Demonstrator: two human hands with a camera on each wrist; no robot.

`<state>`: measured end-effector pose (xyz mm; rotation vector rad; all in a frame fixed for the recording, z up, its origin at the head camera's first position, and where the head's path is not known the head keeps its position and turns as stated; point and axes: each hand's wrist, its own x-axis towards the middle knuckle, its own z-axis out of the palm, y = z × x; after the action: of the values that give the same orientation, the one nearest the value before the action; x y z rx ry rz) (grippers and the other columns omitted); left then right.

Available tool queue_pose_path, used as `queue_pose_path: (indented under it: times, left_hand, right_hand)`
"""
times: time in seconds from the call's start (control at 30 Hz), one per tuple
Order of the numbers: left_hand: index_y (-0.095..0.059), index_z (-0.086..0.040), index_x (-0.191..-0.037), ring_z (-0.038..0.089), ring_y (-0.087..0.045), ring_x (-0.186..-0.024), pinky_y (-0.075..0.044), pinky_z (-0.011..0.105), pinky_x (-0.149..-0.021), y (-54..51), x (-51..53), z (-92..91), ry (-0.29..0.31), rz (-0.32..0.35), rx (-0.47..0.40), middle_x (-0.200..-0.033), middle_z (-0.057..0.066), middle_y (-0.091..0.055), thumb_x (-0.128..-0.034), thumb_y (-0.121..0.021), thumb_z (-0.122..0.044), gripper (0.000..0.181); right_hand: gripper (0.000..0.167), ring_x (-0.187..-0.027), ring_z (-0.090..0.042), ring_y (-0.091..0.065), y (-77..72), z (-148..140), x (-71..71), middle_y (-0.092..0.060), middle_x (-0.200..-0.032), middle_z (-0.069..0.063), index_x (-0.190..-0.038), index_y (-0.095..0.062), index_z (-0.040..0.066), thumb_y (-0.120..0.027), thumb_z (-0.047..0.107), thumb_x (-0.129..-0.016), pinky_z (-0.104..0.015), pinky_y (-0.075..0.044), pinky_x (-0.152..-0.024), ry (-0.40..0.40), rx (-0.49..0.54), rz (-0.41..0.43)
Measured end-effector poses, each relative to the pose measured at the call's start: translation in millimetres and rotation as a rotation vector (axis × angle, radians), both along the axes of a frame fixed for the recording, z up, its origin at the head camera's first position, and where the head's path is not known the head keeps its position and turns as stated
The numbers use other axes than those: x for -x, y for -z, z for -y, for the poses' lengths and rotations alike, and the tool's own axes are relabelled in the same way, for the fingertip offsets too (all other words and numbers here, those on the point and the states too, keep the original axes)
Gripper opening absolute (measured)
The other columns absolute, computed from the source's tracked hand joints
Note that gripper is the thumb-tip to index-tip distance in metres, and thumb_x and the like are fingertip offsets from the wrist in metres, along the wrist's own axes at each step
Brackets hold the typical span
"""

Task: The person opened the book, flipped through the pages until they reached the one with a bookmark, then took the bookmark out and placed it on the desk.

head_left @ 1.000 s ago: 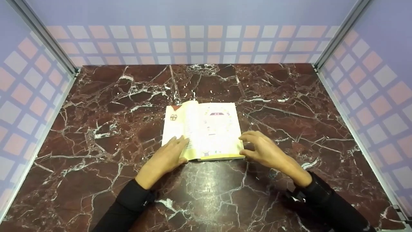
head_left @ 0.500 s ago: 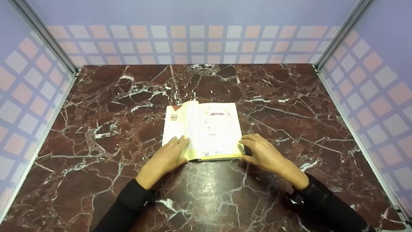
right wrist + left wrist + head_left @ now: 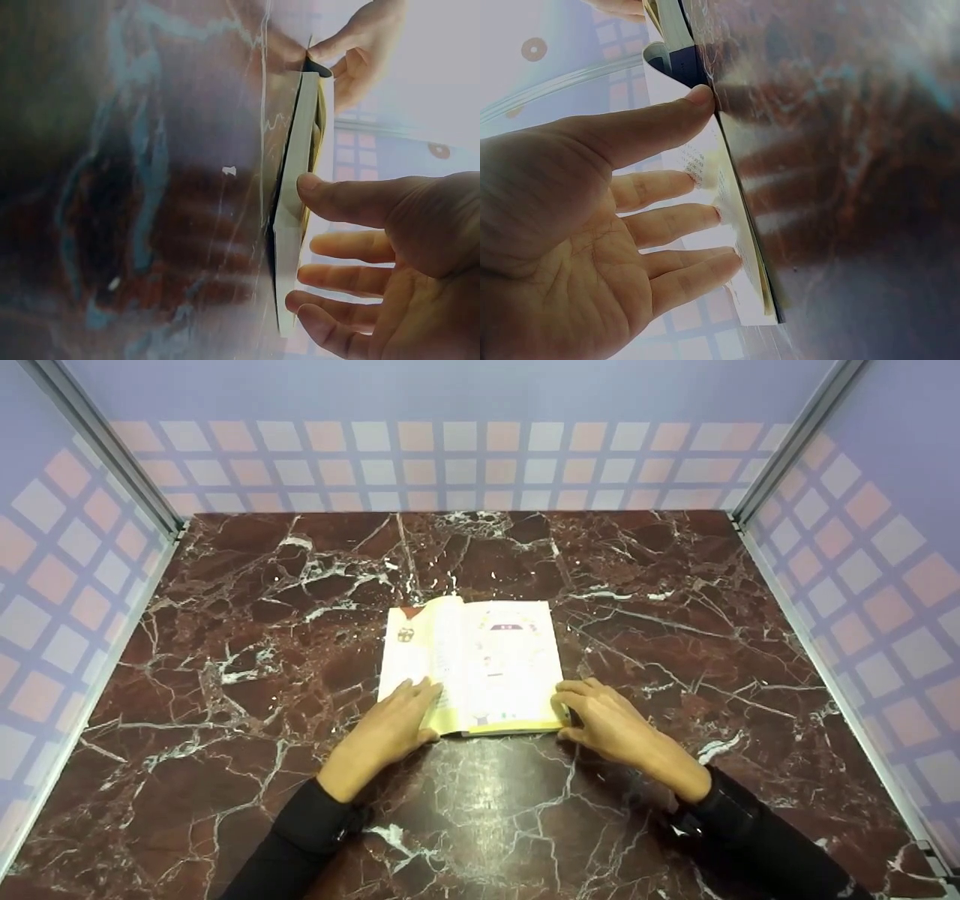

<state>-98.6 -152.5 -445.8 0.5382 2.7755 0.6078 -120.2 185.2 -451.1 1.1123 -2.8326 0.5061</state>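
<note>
Farther from the tabletop's right edge (image 3: 806, 682) the right grip (image 3: 613, 727) has been moved, relaxed like the left grip (image 3: 382, 739), nothing held, the book (image 3: 409, 660) opened, right pages (image 3: 517, 690) apparently unturned.

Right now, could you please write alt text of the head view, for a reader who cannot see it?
A person's left hand rests on the left page of an open book, and the right hand is at its lower right corner. The book lies on a dark red marbled table, with patterned walls behind and beside it.
</note>
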Motion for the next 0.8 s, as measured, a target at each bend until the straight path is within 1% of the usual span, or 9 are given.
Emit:
queue_pose_path:
  times: [0.07,0.2,0.27,0.37,0.43,0.47,0.5,0.57,0.8]
  left_hand:
    - [-0.044,-0.002,-0.153,0.051,-0.032,-0.146,-0.026,0.062,-0.122,0.3,0.3,-0.1,0.004,-0.005,-0.001,-0.159,0.029,-0.034,-0.0908,-0.078,-0.017,0.072]
    - [-0.045,-0.001,-0.151,0.052,-0.034,-0.145,-0.027,0.062,-0.121,0.4,0.8,-0.3,0.007,-0.018,0.000,-0.158,0.030,-0.036,-0.0909,-0.079,-0.017,0.071]
    - [-0.045,-0.001,-0.151,0.052,-0.034,-0.145,-0.027,0.062,-0.121,0.8,1.0,-0.2,0.007,-0.018,-0.001,-0.158,0.030,-0.036,-0.0910,-0.079,-0.016,0.071]
    - [-0.045,0.000,-0.151,0.052,-0.034,-0.145,-0.027,0.061,-0.121,1.0,0.9,0.1,0.007,-0.019,-0.006,-0.158,0.030,-0.036,-0.0910,-0.078,-0.016,0.071]
    - [-0.045,0.000,-0.151,0.052,-0.034,-0.145,-0.026,0.061,-0.122,1.4,0.6,0.3,0.007,-0.022,-0.010,-0.158,0.030,-0.036,-0.0910,-0.078,-0.015,0.070]
    - [-0.046,0.000,-0.151,0.052,-0.034,-0.145,-0.026,0.061,-0.122,1.6,0.4,0.5,0.007,-0.024,-0.011,-0.157,0.031,-0.036,-0.0911,-0.078,-0.015,0.070]
    - [-0.046,0.000,-0.151,0.052,-0.034,-0.145,-0.026,0.061,-0.122,1.7,0.3,0.6,0.008,-0.027,-0.013,-0.157,0.031,-0.036,-0.0912,-0.078,-0.015,0.069]
    - [-0.046,0.001,-0.150,0.052,-0.034,-0.145,-0.027,0.061,-0.122,1.8,-0.2,0.7,0.009,-0.031,-0.013,-0.157,0.031,-0.037,-0.0911,-0.078,-0.015,0.069]
    - [-0.047,0.000,-0.150,0.053,-0.035,-0.144,-0.027,0.061,-0.121,1.3,-0.3,0.3,0.004,-0.035,-0.014,-0.156,0.032,-0.037,-0.0900,-0.080,-0.016,0.071]
  right_hand:
    - [0.029,-0.110,-0.036,-0.063,0.5,0.0,-0.4,-0.067,-0.130,-0.019,-0.092,-0.069,0.008,-0.091,0.016,-0.076,-0.052,-0.056,-0.095,-0.001,-0.003,0.001]
    - [0.028,-0.106,-0.036,-0.065,0.9,-0.4,-0.5,-0.067,-0.130,-0.020,-0.103,-0.074,0.006,-0.088,0.011,-0.079,-0.053,-0.057,-0.090,-0.010,0.000,-0.009]
    - [0.026,-0.101,-0.035,-0.065,1.4,-0.5,-0.1,-0.069,-0.127,-0.019,-0.103,-0.076,0.006,-0.087,0.010,-0.080,-0.051,-0.058,-0.084,-0.021,0.007,-0.026]
    - [0.013,-0.087,-0.030,-0.063,2.1,0.0,0.9,-0.072,-0.107,-0.011,-0.095,-0.076,0.008,-0.083,0.009,-0.084,-0.045,-0.057,-0.073,-0.050,0.022,-0.049]
    - [0.005,-0.080,-0.026,-0.059,2.5,0.9,1.3,-0.065,-0.091,-0.003,-0.089,-0.076,0.010,-0.080,0.008,-0.087,-0.041,-0.054,-0.066,-0.064,0.033,-0.056]
    - [0.005,-0.077,-0.024,-0.057,2.6,1.5,1.4,-0.060,-0.084,0.000,-0.086,-0.075,0.011,-0.079,0.008,-0.089,-0.040,-0.052,-0.064,-0.069,0.034,-0.059]
    - [0.008,-0.076,-0.023,-0.056,2.6,2.1,1.5,-0.054,-0.080,0.002,-0.083,-0.074,0.012,-0.077,0.009,-0.090,-0.039,-0.051,-0.063,-0.072,0.032,-0.062]
    - [0.011,-0.076,-0.022,-0.057,2.6,3.4,1.6,-0.051,-0.076,0.004,-0.080,-0.074,0.013,-0.076,0.009,-0.090,-0.039,-0.051,-0.063,-0.068,0.025,-0.075]
    - [0.012,-0.075,-0.023,-0.060,1.1,6.7,1.7,-0.060,-0.076,0.004,-0.077,-0.074,0.013,-0.077,0.008,-0.088,-0.042,-0.054,-0.065,-0.049,0.009,-0.104]
